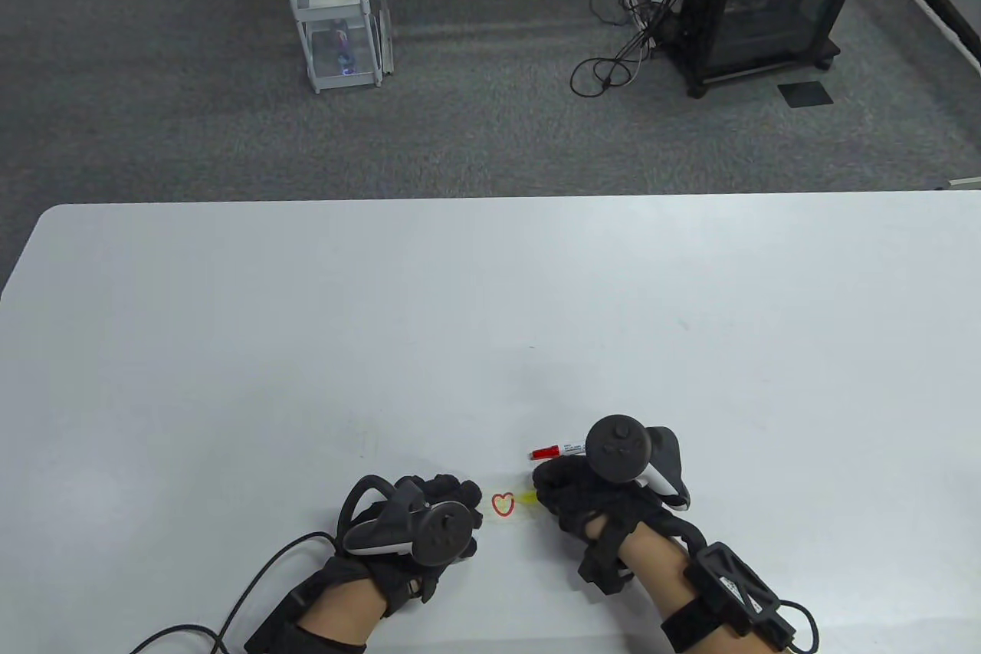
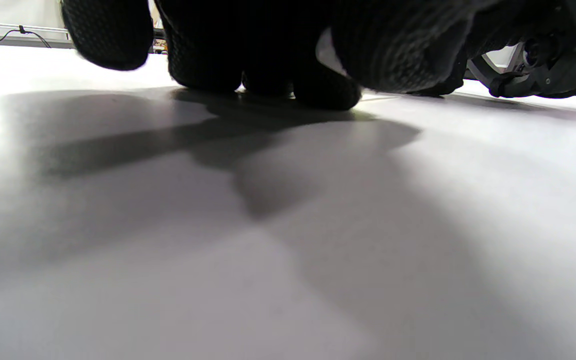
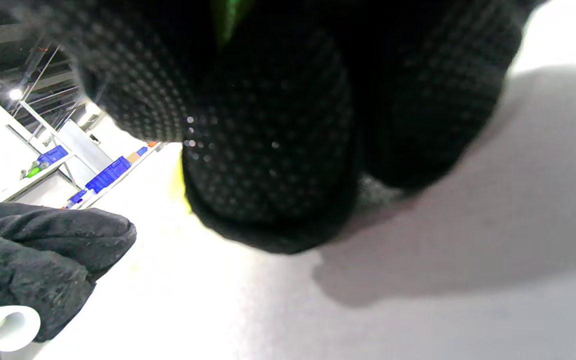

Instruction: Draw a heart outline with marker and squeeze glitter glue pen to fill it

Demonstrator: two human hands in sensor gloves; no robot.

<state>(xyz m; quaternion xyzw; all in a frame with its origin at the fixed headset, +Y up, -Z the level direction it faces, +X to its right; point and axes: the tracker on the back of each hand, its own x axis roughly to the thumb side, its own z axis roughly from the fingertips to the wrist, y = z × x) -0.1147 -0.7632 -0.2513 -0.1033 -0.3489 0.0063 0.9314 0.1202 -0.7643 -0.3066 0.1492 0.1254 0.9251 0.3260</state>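
Heart outline, glue pen and marker on white counter (image 1: 306, 317), lower centre of frame.

Red heart outline (image 1: 503, 504) between both hands. Right hand (image 1: 590, 501) curled in a closed grip round the yellow-green glitter glue pen (image 1: 527, 497), tip just right of the heart. Left hand (image 1: 429, 516) curled on the counter, holding nothing. Red-capped marker (image 1: 558, 450) lying beside the right hand.
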